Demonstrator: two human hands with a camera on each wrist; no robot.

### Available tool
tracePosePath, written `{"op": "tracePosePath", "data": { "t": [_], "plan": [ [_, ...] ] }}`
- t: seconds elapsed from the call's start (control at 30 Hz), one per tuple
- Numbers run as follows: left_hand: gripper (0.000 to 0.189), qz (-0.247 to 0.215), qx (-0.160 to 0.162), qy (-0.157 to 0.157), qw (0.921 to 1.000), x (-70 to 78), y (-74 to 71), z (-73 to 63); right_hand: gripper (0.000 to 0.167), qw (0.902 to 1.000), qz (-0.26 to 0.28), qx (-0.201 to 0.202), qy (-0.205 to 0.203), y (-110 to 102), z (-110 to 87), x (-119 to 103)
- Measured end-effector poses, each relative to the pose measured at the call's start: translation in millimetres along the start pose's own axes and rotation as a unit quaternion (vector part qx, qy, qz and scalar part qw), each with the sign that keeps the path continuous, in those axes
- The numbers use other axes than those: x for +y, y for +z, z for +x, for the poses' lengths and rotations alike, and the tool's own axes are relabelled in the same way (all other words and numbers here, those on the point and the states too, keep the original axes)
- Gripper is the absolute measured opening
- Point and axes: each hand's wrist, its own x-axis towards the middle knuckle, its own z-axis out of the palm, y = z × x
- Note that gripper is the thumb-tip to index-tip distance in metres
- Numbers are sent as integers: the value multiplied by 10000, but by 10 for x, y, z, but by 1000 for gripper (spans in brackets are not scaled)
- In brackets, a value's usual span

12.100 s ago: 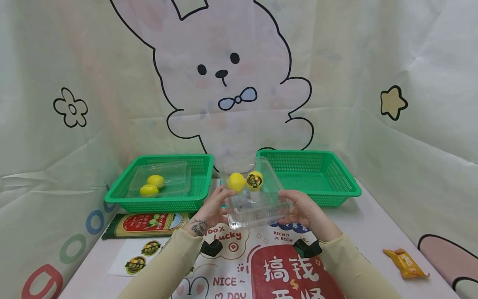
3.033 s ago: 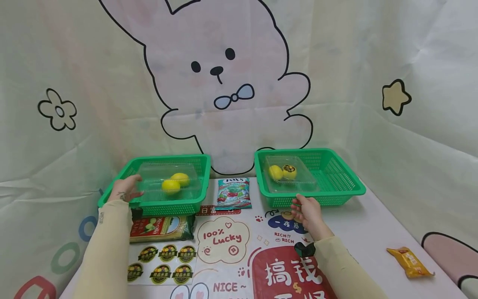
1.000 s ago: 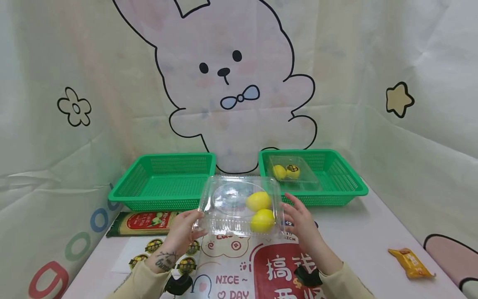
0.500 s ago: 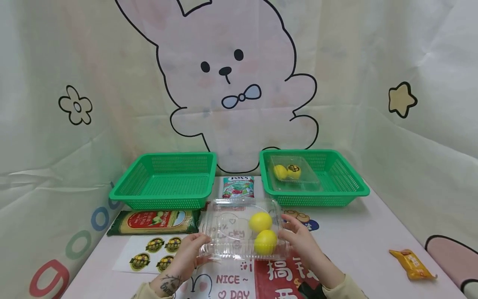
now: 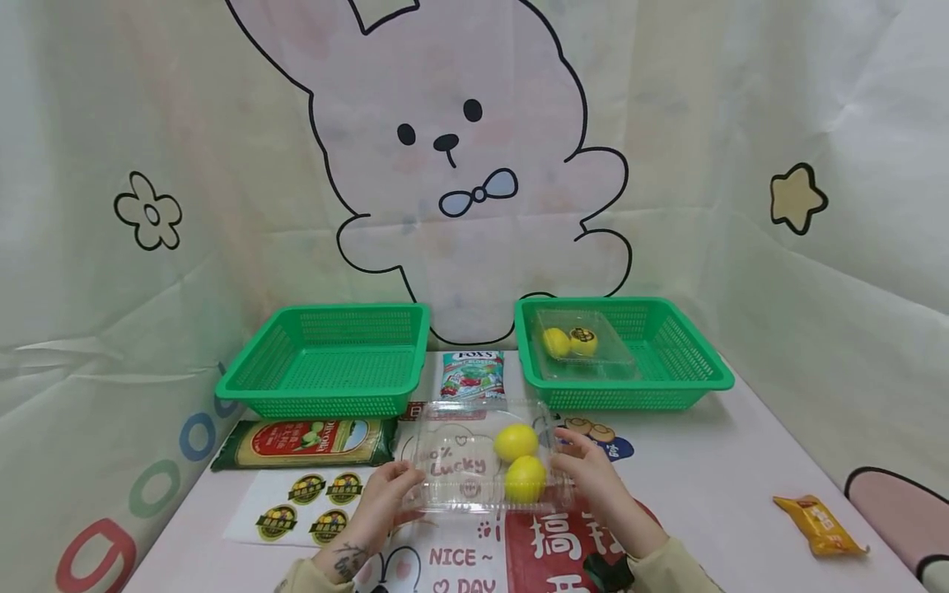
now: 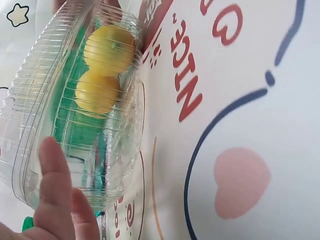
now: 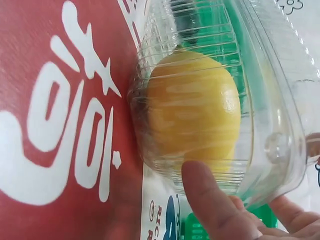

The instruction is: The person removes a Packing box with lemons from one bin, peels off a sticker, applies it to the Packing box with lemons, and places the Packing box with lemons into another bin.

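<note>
A clear plastic clamshell box [image 5: 455,492] lies low over the printed mat in front of me, its lid down. Two yellow lemons [image 5: 525,479] rest at its right end. My left hand [image 5: 376,512] holds the box's left near corner, with thumb and fingers either side of it. At the other end, my right hand [image 5: 599,487] holds the right side, its thumb against the ribbed wall [image 7: 200,172] near one lemon [image 7: 195,105]. In the left wrist view both lemons [image 6: 110,50] show through the wall.
An empty green basket [image 5: 326,403] stands back left; another green basket [image 5: 630,395] at back right holds a similar box with two lemons [image 5: 558,342], one stickered. A candy bag [image 5: 472,375], a pasta pack [image 5: 311,442], a sticker sheet [image 5: 245,515] and an orange packet [image 5: 819,525] lie around.
One lemon box went into the right basket earlier. Then the second came out of the left basket and was brought down to the mat; over the last half second it has hardly moved.
</note>
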Motion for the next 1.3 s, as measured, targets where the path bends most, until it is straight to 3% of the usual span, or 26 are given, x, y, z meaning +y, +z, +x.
{"op": "tracePosePath", "data": {
  "t": [0.27,0.7,0.83,0.93,1.0,1.03,1.1,1.17,1.3],
  "plan": [
    [63,124,21,427,9990,3,7,94,49,9999,70,67,-63,6,138,45],
    [60,100,-57,514,9986,9,1,152,51,9998,177,46,27,10,221,52],
    [62,459,-78,405,9981,53,-67,107,49,9999,105,-7,11,-4,190,36],
    [61,1075,50,411,9933,120,-214,47,49,10000,86,-42,-10,-46,144,10],
    [56,1726,263,495,9834,173,-363,13,50,9999,130,-31,-5,-91,111,-2],
    [53,2143,417,549,9743,200,-449,0,50,9998,177,-4,7,-116,96,-6],
    [47,2978,697,629,9500,250,-645,-22,49,9996,281,34,45,-168,72,-6],
    [47,3762,840,589,9208,281,-869,-34,48,9992,369,107,111,-213,49,-4],
    [61,4817,770,75,8729,267,-1318,-43,42,9981,442,376,220,-271,3,-22]
  ]
}}
